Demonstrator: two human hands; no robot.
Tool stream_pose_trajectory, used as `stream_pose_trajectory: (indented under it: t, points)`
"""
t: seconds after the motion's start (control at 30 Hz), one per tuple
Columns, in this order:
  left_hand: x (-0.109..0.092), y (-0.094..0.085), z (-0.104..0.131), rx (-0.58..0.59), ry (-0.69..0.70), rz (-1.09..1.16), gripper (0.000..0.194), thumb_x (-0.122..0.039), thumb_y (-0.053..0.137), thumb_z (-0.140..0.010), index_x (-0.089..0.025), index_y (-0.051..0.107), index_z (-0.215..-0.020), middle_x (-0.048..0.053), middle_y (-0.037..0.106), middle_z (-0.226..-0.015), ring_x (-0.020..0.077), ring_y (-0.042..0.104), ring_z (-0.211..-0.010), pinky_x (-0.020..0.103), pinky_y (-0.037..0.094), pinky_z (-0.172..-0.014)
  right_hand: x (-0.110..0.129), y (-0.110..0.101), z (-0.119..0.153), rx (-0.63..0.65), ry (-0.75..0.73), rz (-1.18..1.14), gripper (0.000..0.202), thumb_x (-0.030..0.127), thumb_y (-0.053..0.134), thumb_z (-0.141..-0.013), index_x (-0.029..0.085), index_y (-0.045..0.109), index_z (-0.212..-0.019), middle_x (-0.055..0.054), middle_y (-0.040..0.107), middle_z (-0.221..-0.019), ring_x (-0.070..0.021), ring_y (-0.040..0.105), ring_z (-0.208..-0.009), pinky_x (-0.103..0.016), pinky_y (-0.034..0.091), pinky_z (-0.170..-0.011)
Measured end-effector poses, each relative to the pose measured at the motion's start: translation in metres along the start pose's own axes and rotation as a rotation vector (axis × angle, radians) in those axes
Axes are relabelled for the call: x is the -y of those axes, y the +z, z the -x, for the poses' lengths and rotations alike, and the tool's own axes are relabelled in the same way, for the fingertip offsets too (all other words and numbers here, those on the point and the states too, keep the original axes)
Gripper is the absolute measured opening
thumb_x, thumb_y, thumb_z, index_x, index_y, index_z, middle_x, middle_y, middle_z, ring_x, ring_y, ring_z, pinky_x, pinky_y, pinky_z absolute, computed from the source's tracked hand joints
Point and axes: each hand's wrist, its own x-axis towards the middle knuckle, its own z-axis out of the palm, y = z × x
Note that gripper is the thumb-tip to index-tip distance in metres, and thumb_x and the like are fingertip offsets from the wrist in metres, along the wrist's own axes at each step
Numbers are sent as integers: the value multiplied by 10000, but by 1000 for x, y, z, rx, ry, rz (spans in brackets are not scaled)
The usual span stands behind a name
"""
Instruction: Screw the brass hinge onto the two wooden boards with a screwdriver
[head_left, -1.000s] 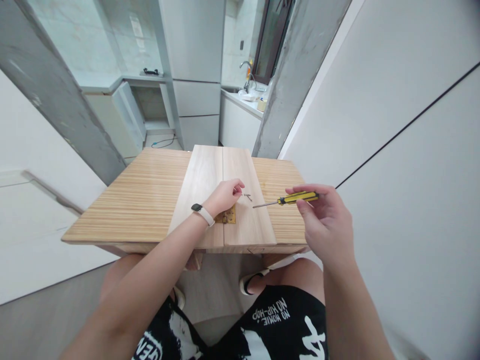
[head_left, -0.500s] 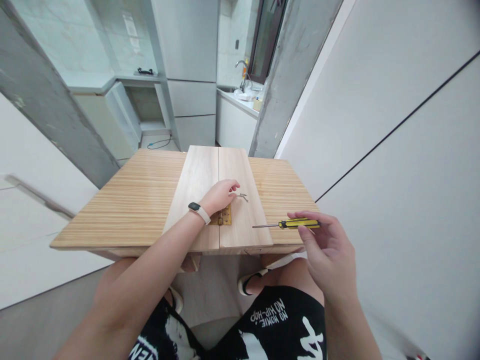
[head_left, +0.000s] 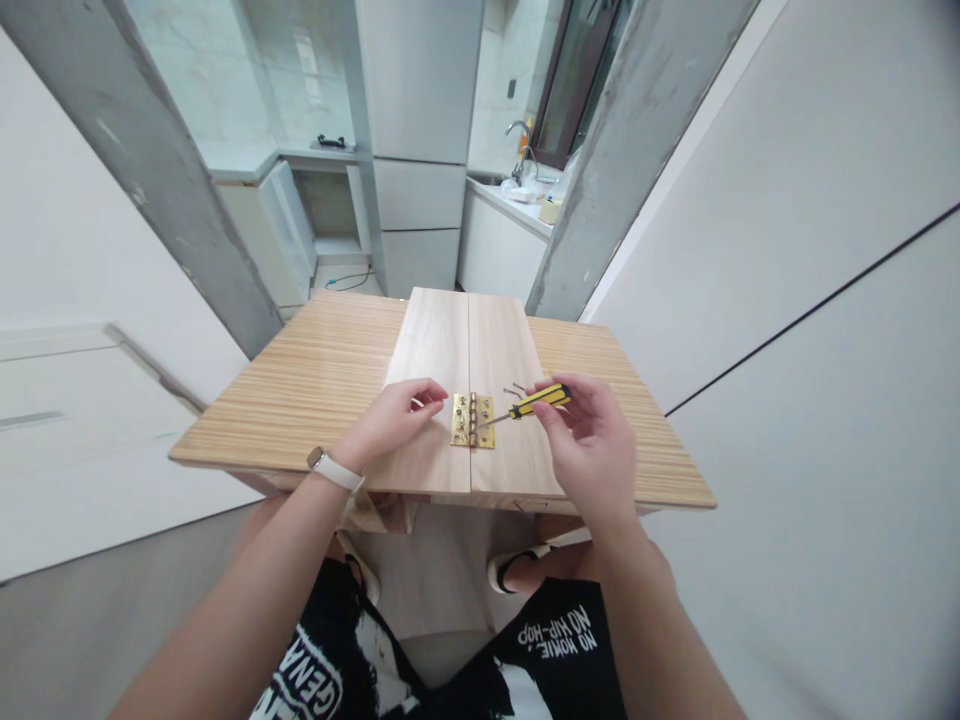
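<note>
A brass hinge (head_left: 460,432) lies across the seam between two pale wooden boards (head_left: 429,335), several screws showing in its leaves. My left hand (head_left: 397,418) hovers just left of the hinge, thumb and fingertips drawn together; whatever may be between them is too small to make out. In my right hand (head_left: 592,440) is a yellow and black screwdriver (head_left: 546,399), gripped by the handle. Its shaft slants left and down, the tip over the hinge's right leaf; whether it touches cannot be told. A few loose screws (head_left: 513,389) lie on the right board, beside the screwdriver.
The boards rest on a striped wooden table (head_left: 315,370) whose near edge is above my knees. Grey pillars (head_left: 645,150) stand on both sides beyond it. Farther off are a fridge (head_left: 420,190) and a sink counter with a tap (head_left: 519,135).
My left hand has drawn back from the loose screws to the hinge's left side, uncovering the hinge. My right hand has brought the screwdriver left, to the hinge. The view has shifted slightly.
</note>
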Motion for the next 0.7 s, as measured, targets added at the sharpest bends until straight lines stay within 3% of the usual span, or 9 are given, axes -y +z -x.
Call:
stream_pose_trajectory:
  t: [0.2, 0.47, 0.7]
  points:
    - [14, 9, 22, -89, -27, 41, 224, -339, 613, -953, -192, 734, -1072, 61, 756, -976, 198, 697, -882, 337, 564, -811, -9, 27, -12, 98, -13, 84, 232, 266, 705, -946, 258, 638, -1168, -52, 746, -1095, -210, 745, -1025, -404, 648, -889]
    - [15, 12, 25, -116, -32, 48, 212, -323, 603, -954, -194, 735, -1059, 65, 763, -983, 203, 702, -897, 342, 564, -830, -13, 33, -11, 135, -40, 162, 205, 285, 682, -958, 260, 650, -1159, -51, 747, -1083, -213, 742, -1013, -405, 643, -891]
    - [13, 13, 25, -113, -25, 35, 203, -329, 598, -960, -203, 733, -1046, 49, 757, -960, 197, 698, -878, 336, 551, -825, -2, 50, -18, 297, -96, 203, 182, 277, 676, -946, 259, 654, -1126, -56, 732, -1102, -219, 688, -1027, -424, 537, -986]
